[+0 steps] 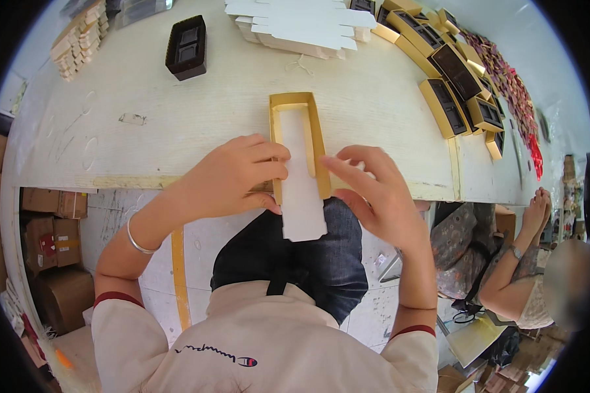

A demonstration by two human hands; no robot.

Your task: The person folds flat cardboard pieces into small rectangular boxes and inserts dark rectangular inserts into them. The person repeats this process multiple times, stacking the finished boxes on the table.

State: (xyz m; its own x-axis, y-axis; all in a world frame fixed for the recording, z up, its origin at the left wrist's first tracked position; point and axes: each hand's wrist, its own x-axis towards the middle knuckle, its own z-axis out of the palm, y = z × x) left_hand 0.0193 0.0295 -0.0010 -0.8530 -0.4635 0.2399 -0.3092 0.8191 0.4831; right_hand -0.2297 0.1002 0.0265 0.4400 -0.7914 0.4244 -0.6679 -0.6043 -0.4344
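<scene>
A narrow gold cardboard box [316, 130] with a white inside lies lengthwise before me at the table's front edge. Its far end and long sides stand up. At the near end a white flap [303, 226] lies unfolded, reaching past the edge over my lap. My left hand [233, 175] is closed on the left wall, fingertips over its top and thumb lower down by the flap. On the other side my right hand [378, 193] grips the right wall with bent fingers, thumb near the wall's near end. Something small and white shows between its fingers, too hidden to name.
White flat box blanks [308, 26] are stacked at the back. A dark plastic tray [187, 47] stands back left, near pale stacked strips [78, 42]. Gold boxes with dark inserts [442, 108] pile up at the right. A co-worker's arm [508, 268] is at far right.
</scene>
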